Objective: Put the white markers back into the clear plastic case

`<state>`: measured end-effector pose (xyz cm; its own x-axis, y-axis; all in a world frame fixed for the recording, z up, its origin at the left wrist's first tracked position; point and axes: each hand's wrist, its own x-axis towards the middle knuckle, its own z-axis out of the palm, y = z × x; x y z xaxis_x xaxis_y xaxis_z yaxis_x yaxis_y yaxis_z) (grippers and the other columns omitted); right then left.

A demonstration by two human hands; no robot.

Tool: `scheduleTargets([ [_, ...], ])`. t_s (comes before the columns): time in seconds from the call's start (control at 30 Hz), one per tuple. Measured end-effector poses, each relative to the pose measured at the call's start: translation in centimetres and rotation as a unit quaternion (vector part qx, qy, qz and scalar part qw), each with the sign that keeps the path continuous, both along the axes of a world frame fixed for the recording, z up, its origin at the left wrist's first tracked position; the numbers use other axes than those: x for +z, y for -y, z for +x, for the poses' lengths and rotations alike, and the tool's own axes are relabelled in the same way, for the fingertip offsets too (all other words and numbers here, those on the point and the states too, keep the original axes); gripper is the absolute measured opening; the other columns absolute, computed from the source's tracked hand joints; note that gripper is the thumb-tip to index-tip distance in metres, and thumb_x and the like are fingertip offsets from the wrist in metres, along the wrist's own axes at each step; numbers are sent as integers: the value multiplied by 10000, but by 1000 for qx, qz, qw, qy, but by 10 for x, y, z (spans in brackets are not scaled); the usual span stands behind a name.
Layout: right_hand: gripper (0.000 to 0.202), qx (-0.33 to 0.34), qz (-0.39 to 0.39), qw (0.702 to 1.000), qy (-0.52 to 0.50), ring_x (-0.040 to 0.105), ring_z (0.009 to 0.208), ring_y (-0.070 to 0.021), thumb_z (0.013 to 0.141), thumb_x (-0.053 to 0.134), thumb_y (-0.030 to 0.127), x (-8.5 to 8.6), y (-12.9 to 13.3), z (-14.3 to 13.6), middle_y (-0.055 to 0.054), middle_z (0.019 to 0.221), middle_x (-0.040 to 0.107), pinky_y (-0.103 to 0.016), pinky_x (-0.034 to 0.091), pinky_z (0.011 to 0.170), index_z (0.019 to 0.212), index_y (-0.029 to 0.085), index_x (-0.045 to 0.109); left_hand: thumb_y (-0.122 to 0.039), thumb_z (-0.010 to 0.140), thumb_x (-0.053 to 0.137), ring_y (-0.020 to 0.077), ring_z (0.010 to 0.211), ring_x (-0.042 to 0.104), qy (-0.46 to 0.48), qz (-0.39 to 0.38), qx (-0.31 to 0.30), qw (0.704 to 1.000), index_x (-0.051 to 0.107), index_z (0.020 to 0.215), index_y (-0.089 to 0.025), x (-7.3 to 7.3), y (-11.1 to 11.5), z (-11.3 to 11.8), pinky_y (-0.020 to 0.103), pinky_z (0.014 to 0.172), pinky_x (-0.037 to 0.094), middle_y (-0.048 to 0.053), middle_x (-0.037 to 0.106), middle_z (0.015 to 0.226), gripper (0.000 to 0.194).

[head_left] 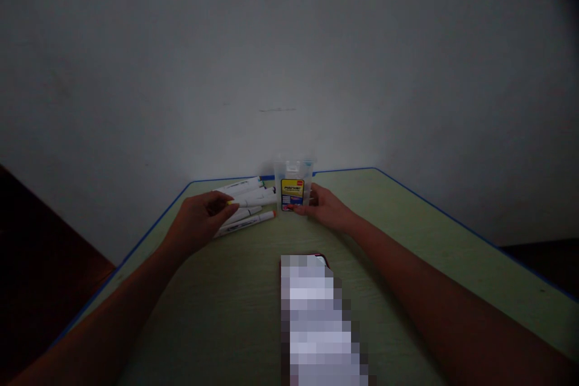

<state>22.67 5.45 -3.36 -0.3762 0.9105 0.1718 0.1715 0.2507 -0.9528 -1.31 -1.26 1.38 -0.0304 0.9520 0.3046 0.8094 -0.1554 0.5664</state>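
Note:
A clear plastic marker box (293, 170) with a yellow and blue "marker" label stands upright near the far edge of the table. My right hand (326, 208) is wrapped round its right side, the thumb across the lower front. Left of the box lies a loose pile of white markers (246, 223) with coloured ends, one of them orange. My left hand (201, 217) reaches over the pile, thumb and fingers pinched on the yellow end of a white marker (248, 201). That marker points towards the box; the fingers hide part of the pile.
A phone (316, 319), its screen blurred into blocks, lies near the front middle of the light green table (217, 313). Blue trim (149, 230) runs along the table's edges. A bare pale wall (289, 60) rises right behind the far edge.

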Motion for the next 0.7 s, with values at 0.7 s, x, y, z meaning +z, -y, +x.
scheduleTargets([
  [0.7,466,-29,30,998,48,605,919,-185,627,695,231,-11,-9,1,-63,1068,621,-355,468,819,1045,202,491,-385,658,590,38,586,530,59,248,127,959,621,836,-182,34,13,-16,141,581,403,-24,612,696,272],
])
